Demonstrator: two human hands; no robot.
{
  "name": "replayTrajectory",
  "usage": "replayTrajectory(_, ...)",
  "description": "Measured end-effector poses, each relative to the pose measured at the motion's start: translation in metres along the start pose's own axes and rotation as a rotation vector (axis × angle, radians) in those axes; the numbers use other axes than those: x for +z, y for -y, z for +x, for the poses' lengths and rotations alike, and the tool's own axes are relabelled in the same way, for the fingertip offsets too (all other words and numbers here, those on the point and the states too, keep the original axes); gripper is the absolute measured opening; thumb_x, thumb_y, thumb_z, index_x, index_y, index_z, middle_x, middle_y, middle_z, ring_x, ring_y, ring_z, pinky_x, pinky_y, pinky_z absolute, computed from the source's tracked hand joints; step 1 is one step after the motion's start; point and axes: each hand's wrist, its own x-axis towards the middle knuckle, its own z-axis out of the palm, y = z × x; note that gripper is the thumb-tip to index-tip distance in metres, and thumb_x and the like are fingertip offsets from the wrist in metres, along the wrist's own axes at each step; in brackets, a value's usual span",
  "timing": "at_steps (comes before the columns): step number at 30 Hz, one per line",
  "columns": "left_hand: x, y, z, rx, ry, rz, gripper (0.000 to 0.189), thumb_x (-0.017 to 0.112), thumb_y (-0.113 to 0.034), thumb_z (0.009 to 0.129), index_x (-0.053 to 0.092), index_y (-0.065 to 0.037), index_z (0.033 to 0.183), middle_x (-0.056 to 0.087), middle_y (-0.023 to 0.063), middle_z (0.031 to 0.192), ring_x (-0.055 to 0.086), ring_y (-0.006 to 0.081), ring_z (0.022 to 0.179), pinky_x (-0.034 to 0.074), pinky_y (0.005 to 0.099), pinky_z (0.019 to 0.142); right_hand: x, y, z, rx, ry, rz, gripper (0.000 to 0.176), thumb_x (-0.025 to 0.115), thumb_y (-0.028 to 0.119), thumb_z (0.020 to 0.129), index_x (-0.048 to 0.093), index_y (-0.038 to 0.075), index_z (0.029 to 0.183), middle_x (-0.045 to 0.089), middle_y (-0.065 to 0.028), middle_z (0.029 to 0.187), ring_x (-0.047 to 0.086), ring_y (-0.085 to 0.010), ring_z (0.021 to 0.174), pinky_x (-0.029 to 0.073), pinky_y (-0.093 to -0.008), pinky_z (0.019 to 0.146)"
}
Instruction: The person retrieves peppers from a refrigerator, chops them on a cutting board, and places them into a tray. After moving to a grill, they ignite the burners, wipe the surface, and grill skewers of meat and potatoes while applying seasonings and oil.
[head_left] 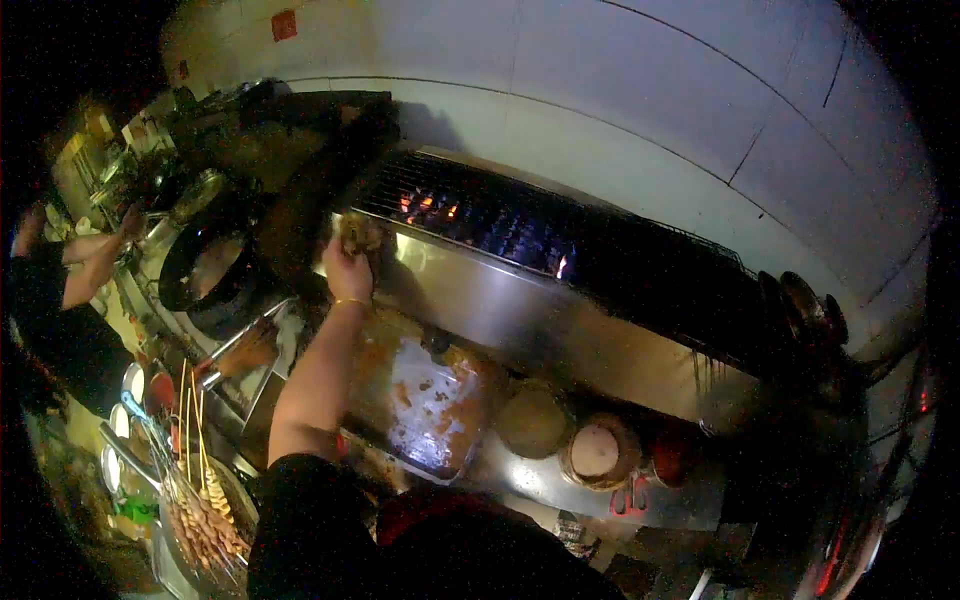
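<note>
My left hand (pixel 348 272), with a thin band at the wrist, reaches forward to the left front corner of a long charcoal grill (pixel 480 225). Its fingers are closed on a brownish, crumpled lump (pixel 360 233); whether this is a rag or food I cannot make out. Coals glow orange under the grate near that hand, and a small flame (pixel 562 265) rises farther right. Below the grill's steel front lies a metal tray (pixel 435 410) smeared with brown residue. My right hand does not show.
At the left, another person's hands (pixel 105 250) work near a dark wok (pixel 205 265). Skewers of food (pixel 205 520) lie at the lower left. Round containers (pixel 597 452) stand right of the tray, with red-handled scissors (pixel 630 495) before them. A white wall (pixel 640 120) rises behind the grill.
</note>
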Motion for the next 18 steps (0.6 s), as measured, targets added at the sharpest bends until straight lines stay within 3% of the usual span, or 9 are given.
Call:
replayTrajectory(1, -0.001, 0.004, 0.015, -0.057, 0.018, -0.003, 0.048, 0.056, 0.004, 0.068, 0.056, -0.006, 0.115, 0.054, 0.0213, 0.110, 0.054, 0.0352, 0.097, 0.046, 0.0388, 0.082, -0.011, 0.029, 0.003, -0.094, -0.071, 0.062, 0.034, 0.050, 0.023, 0.089, 0.050, 0.002, 0.116, 0.060, -0.0133, 0.107, 0.058, -0.0270, 0.093, 0.045, -0.0372, 0.078)
replayTrajectory(3, -0.006, 0.007, 0.044, 0.294, 0.071, 0.159, 0.052, 0.057, 0.003, 0.067, 0.055, -0.008, 0.118, 0.054, 0.0215, 0.110, 0.053, 0.0363, 0.096, 0.046, 0.0404, 0.082, -0.034, 0.124, -0.003, -0.334, -0.141, 0.248, 0.035, 0.050, 0.023, 0.089, 0.049, 0.002, 0.118, 0.059, -0.0129, 0.108, 0.058, -0.0266, 0.093, 0.045, -0.0367, 0.078)
replayTrajectory(4, -0.011, -0.003, 0.058, 0.258, 0.248, 0.259, 0.051, 0.058, -0.001, 0.066, 0.056, -0.010, 0.116, 0.055, 0.0168, 0.111, 0.052, 0.0366, 0.095, 0.048, 0.0413, 0.081, -0.045, 0.178, -0.012, -0.443, -0.127, 0.347, 0.036, 0.049, 0.023, 0.090, 0.049, 0.002, 0.118, 0.059, -0.0127, 0.108, 0.057, -0.0263, 0.094, 0.045, -0.0365, 0.078)
replayTrajectory(8, -0.004, 0.006, 0.077, 0.315, 0.467, 0.470, 0.041, 0.058, -0.008, 0.068, 0.058, -0.015, 0.109, 0.058, 0.0045, 0.111, 0.051, 0.0339, 0.097, 0.049, 0.0419, 0.080, -0.096, 0.461, -0.098, -0.828, 0.183, 0.755, 0.038, 0.049, 0.024, 0.091, 0.047, 0.002, 0.121, 0.059, -0.0118, 0.109, 0.057, -0.0255, 0.094, 0.044, -0.0356, 0.079)
replayTrajectory(9, -0.006, 0.001, 0.081, 0.306, 0.490, 0.474, 0.041, 0.059, -0.009, 0.068, 0.059, -0.015, 0.108, 0.058, 0.0045, 0.110, 0.051, 0.0339, 0.097, 0.049, 0.0420, 0.080, -0.106, 0.531, -0.132, -0.869, 0.239, 0.942, 0.032, 0.052, 0.023, 0.089, 0.052, 0.004, 0.114, 0.061, -0.0162, 0.098, 0.059, -0.0290, 0.089, 0.046, -0.0386, 0.074)
replayTrajectory(10, -0.010, -0.005, 0.082, 0.295, 0.519, 0.480, 0.040, 0.059, -0.009, 0.068, 0.059, -0.015, 0.108, 0.059, 0.0045, 0.109, 0.051, 0.0339, 0.097, 0.048, 0.0421, 0.080, -0.161, 0.592, -0.172, -0.797, 0.384, 0.610, 0.027, 0.053, 0.023, 0.087, 0.056, 0.005, 0.107, 0.062, -0.0192, 0.088, 0.060, -0.0333, 0.082, 0.047, -0.0409, 0.071)
replayTrajectory(12, -0.009, -0.005, 0.086, 0.270, 0.543, 0.445, 0.036, 0.060, -0.010, 0.069, 0.061, -0.014, 0.104, 0.060, 0.0037, 0.106, 0.051, 0.0346, 0.096, 0.048, 0.0424, 0.079, -0.140, 0.686, -0.204, -1.046, 0.265, 0.616, 0.023, 0.051, 0.025, 0.086, 0.060, 0.005, 0.094, 0.063, -0.0185, 0.082, 0.062, -0.0360, 0.078, 0.049, -0.0458, 0.065)
replayTrajectory(16, 0.000, 0.002, 0.092, 0.258, 0.548, 0.410, 0.035, 0.061, -0.010, 0.068, 0.062, -0.014, 0.102, 0.060, 0.0037, 0.105, 0.050, 0.0358, 0.096, 0.048, 0.0417, 0.078, -0.177, 0.852, -0.273, -1.482, 0.269, 0.442, 0.024, 0.047, 0.021, 0.085, 0.065, 0.005, 0.088, 0.065, -0.0157, 0.087, 0.063, -0.0351, 0.083, 0.051, -0.0485, 0.072)
replayTrajectory(18, 0.001, 0.010, 0.088, 0.285, 0.503, 0.400, 0.037, 0.061, -0.010, 0.067, 0.062, -0.014, 0.104, 0.059, 0.0039, 0.107, 0.050, 0.0354, 0.097, 0.048, 0.0409, 0.079, -0.226, 0.917, -0.325, -1.455, 0.395, 0.500, 0.024, 0.050, 0.019, 0.083, 0.068, 0.005, 0.091, 0.065, -0.0175, 0.096, 0.063, -0.0346, 0.090, 0.051, -0.0464, 0.076)
